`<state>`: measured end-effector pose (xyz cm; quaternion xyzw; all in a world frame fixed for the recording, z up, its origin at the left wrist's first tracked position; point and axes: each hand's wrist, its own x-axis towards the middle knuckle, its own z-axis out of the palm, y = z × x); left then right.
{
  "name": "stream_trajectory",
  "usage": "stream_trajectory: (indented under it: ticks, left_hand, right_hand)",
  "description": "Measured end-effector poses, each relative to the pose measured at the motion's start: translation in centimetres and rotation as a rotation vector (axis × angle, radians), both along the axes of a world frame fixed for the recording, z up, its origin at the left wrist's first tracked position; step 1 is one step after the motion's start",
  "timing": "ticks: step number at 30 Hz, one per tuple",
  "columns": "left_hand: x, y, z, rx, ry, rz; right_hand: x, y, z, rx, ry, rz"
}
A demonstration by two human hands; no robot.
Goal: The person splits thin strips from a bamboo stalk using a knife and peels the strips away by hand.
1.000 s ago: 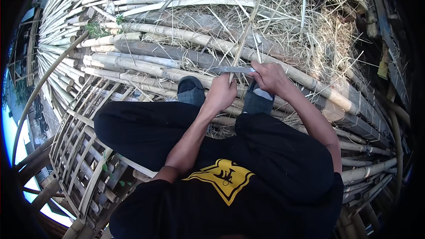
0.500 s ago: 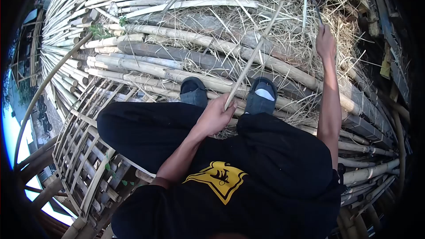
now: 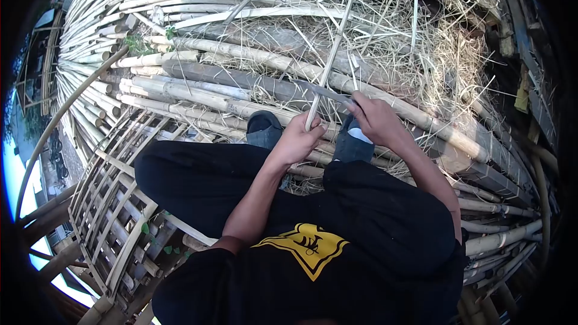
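My left hand (image 3: pixel 299 139) is closed around the lower end of a long, thin bamboo strip (image 3: pixel 335 45), which slants up and away from me. In my right hand (image 3: pixel 378 119) is the handle of a knife (image 3: pixel 326 91). Its blade points left and crosses the bamboo strip just above my left hand; whether the edge touches the strip I cannot tell. Both hands are over my sandalled feet, the right one partly hiding the right sandal (image 3: pixel 351 146). My fingers cover the knife's handle.
Bamboo poles (image 3: pixel 265 57) lie crosswise under and beyond my feet. Loose shavings (image 3: pixel 415 54) are heaped at the upper right. A slatted bamboo frame (image 3: pixel 114 204) stands at my left, near a curved pole (image 3: pixel 57 117). More poles (image 3: pixel 503 239) are stacked at right.
My right hand has come back from the far upper right with the knife, down to the strip beside my left hand. The strip's far end has swung left.
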<state>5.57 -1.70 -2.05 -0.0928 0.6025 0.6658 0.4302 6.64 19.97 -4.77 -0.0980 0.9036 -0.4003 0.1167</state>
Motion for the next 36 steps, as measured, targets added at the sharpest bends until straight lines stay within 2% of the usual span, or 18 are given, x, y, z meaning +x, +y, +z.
stream_trajectory:
  ticks: [5,7,11,13,14,15,16,17,18,20,22,24,26,28,30,36]
  left_hand:
    - [0.5,-0.6,-1.0,-0.14,0.1,-0.033]
    - [0.9,-0.5,-1.8,-0.259,0.308,-0.141]
    - [1.2,-0.4,-2.6,-0.239,0.36,-0.136]
    - [0.5,-0.4,-1.1,-0.206,0.109,-0.082]
    - [1.1,-0.6,-1.1,-0.207,0.109,-0.085]
    - [2.3,-1.1,-1.2,-0.185,0.161,-0.148]
    - [3.5,-1.7,-1.1,-0.169,0.209,-0.206]
    - [3.9,-1.7,-1.2,-0.162,0.34,-0.211]
    - [2.8,-1.6,-1.0,-0.165,0.351,-0.218]
    - [1.8,-1.1,-0.4,-0.064,0.093,-0.092]
    - [1.1,-0.9,-0.9,-0.06,0.101,-0.067]
    - [1.2,-0.9,-1.6,-0.116,0.2,-0.059]
    - [1.5,-0.9,-1.9,-0.189,0.252,-0.096]
    - [1.3,-0.8,-1.8,-0.265,0.317,-0.132]
    - [1.3,-0.6,-1.2,-0.357,0.366,-0.21]
    - [1.3,-0.6,-1.1,-0.361,0.378,-0.222]
  right_hand:
    - [0.4,-1.7,-2.0,-0.048,-0.022,0.067]
    - [-0.3,-0.5,-2.8,0.031,0.143,0.123]
    - [-2.5,1.1,-3.4,0.122,0.197,0.192]
    - [-4.7,2.6,-4.8,0.235,0.194,0.056]
    - [-6.8,5.2,-5.2,0.273,0.138,-0.157]
    - [-8.9,9.6,-8.0,0.375,0.105,-0.41]
    - [-9.8,14.0,-7.3,0.364,0.051,-0.569]
    - [-9.9,17.7,-6.5,0.42,0.173,-0.647]
    - [-9.8,19.0,-3.8,0.4,0.157,-0.823]
    - [-9.3,22.1,-2.5,0.397,0.389,-0.907]
    - [-8.2,20.0,0.5,0.252,0.288,-0.901]
    - [-6.8,16.2,0.7,0.132,0.193,-0.77]
    - [-5.2,10.8,0.9,0.045,0.085,-0.431]
    - [-4.1,6.0,0.7,0.127,0.041,-0.168]
    - [-3.8,3.7,-1.1,0.121,0.103,-0.076]
    - [-5.3,3.9,-2.1,0.252,0.088,-0.017]
